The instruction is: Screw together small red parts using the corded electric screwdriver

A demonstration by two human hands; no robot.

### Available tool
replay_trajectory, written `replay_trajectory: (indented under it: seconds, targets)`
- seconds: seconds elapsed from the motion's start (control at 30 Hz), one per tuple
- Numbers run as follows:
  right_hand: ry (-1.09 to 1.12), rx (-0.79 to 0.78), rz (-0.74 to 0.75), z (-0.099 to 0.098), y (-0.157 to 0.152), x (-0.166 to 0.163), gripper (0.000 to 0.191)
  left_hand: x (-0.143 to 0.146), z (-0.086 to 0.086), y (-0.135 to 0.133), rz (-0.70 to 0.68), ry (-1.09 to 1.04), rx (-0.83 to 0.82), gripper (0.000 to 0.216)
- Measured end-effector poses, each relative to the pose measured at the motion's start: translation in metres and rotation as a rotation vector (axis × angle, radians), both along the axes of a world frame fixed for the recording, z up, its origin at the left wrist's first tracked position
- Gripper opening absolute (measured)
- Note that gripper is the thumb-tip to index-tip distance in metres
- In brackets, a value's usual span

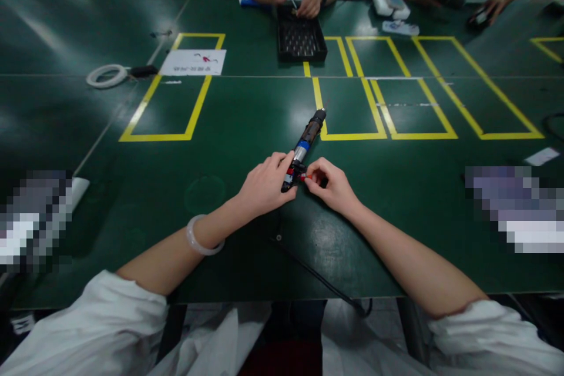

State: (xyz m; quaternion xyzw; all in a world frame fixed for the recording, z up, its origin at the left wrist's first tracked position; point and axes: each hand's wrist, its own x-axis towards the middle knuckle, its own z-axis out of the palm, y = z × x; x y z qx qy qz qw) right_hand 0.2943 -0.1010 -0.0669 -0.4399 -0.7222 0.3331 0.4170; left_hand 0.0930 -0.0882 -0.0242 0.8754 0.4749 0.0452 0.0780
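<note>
A slim black tool with a blue band and a silver section (305, 144) lies tilted on the green table (229, 147), its far tip pointing up and right. My left hand (264, 185) is closed round its near end. My right hand (331, 185) pinches a small red part (307, 177) at that same near end, fingers pressed together. A pale bangle (200, 237) sits on my left wrist. A thin black cable (317, 276) runs from near my hands to the table's front edge.
Yellow tape rectangles (163, 136) mark the tabletop. A black tray (301, 40) stands at the far side, where another person's hands (308, 4) work with a red-handled screwdriver. A white tape roll (106, 75) and a paper sheet (192, 62) lie far left. A second person's arm (500, 3) reaches in far right.
</note>
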Motion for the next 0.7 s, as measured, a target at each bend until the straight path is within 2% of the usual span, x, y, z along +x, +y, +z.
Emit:
replay_trajectory:
  seconds: [0.3, 0.7]
  targets:
    - [-0.102, 0.054, 0.071, 0.0001, 0.0004, 0.0009, 0.004, -0.0002, -0.0015, -0.0002, -0.005, -0.015, 0.019, 0.067]
    - [-0.092, 0.087, 0.004, 0.0069, -0.0043, -0.0009, 0.013, -0.0004, -0.0038, 0.0001, 0.0, 0.012, 0.04, 0.069]
